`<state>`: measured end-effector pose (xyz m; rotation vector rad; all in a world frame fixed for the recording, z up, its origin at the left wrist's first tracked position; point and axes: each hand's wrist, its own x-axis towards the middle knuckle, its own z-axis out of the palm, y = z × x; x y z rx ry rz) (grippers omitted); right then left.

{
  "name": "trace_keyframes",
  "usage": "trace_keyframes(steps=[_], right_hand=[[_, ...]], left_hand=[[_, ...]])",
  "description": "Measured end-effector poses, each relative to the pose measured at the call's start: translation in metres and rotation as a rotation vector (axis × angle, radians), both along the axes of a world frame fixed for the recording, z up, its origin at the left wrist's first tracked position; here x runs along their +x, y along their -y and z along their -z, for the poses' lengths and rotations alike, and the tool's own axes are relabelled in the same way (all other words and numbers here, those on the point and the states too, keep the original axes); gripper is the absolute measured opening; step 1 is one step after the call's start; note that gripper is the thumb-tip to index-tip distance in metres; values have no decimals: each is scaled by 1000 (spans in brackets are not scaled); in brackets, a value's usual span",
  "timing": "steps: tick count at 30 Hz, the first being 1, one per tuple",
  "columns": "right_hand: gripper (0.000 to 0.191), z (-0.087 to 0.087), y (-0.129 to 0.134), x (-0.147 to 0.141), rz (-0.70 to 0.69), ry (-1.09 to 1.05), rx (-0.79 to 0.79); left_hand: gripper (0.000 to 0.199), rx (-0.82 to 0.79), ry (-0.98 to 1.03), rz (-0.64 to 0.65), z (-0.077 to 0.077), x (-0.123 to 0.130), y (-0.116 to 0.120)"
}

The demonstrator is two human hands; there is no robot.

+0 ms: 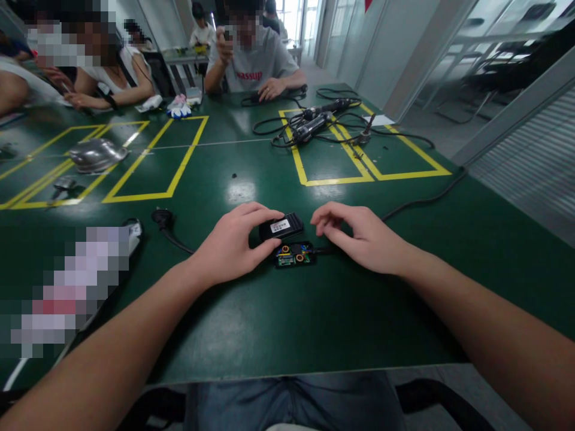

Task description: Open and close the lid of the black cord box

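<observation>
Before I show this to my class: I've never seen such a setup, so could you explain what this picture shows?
There is no robot here, just a person's two bare hands, seen by a camera worn on that person's head, looking forward and down. The left hand holds a black ribbed plastic cover with a white label. Just nearer the wearer lies an open black case with exposed electronics. The right hand, loosely curled beside them, seems to hold nothing. On the glossy green table are also yellow tape outlines, a shiny rounded metal part and dark tubular objects with black cables.
</observation>
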<state>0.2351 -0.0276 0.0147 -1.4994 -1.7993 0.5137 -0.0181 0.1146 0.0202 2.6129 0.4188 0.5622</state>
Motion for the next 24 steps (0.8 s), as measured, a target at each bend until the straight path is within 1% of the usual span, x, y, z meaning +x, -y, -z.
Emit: trace_keyframes(steps=[3, 7, 10, 14, 20, 24], right_hand=[[16, -1, -1, -1, 22, 5, -10], [18, -2, -2, -3, 28, 51, -27], [15, 0, -2, -4, 2, 75, -39], [11, 4, -3, -5, -29, 97, -44], [13, 8, -3, -5, -61, 95, -42], [13, 8, -3, -5, -58, 113, -41]], left_hand=[[41, -29, 29, 106, -3, -1, 10], [41, -48, -97, 200, -1, 0, 17], [43, -56, -161, 201, 1, 1, 17], [42, -60, -183, 185, -1, 1, 17], [46, 1, -197, 179, -3, 2, 20], [45, -44, -190, 166, -2, 2, 19]])
